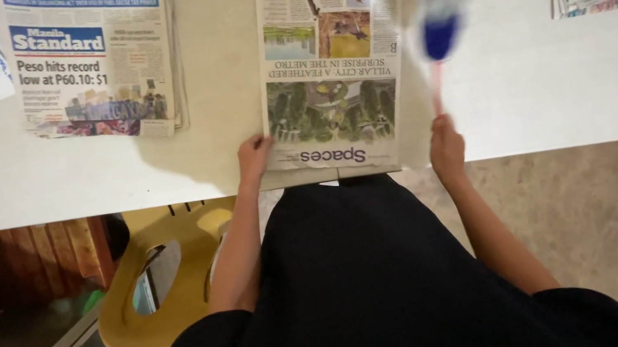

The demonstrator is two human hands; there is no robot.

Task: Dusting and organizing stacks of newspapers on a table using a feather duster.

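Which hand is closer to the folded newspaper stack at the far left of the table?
Left. The left hand rests on the open newspaper, right of that folded stack; the right hand, holding a blurred duster, is farther right.

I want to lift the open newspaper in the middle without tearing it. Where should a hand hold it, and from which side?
Probably the near bottom edge of the open newspaper, approached from the person's side. That edge lies along the table rim, so fingers could slip beneath it. The left hand rests on its near left corner.
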